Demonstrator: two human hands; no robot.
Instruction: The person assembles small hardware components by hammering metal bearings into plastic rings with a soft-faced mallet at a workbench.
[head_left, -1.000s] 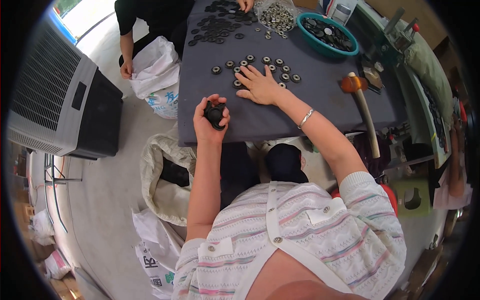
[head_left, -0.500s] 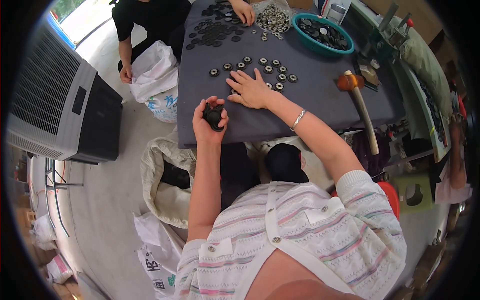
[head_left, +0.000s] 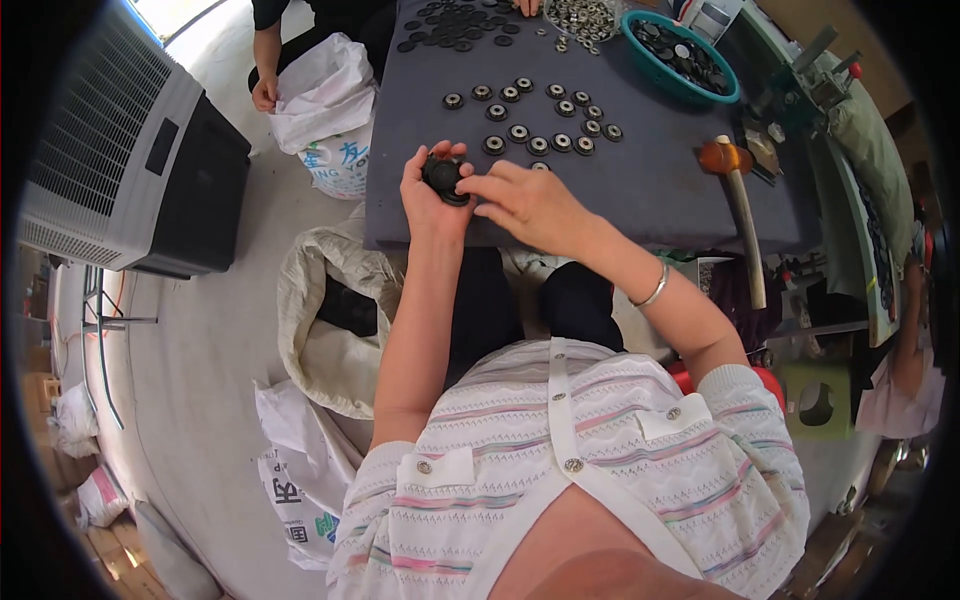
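Note:
My left hand [head_left: 434, 204] is closed around several black round plastic pieces [head_left: 444, 177], held palm up over the table's near edge. Thumb and fingers of my right hand [head_left: 538, 208] pinch at the right edge of those pieces. Just beyond my hands, black discs with metal bearing centres [head_left: 517, 132] lie spread on the dark cloth of the table [head_left: 420, 120]. One more such disc [head_left: 540, 167] is partly covered by my right hand.
Plain black discs [head_left: 460, 30], a clear bag of small metal parts [head_left: 580, 18] and a teal basket of black pieces [head_left: 735, 92] are at the back. A mallet [head_left: 742, 205] lies right, near a green press [head_left: 815, 95]. A co-worker's hand [head_left: 264, 94] touches a white sack [head_left: 325, 100].
My right hand has left the bearing discs on the table and come to the black pieces in my left hand. More bearing discs are uncovered. The view has shifted.

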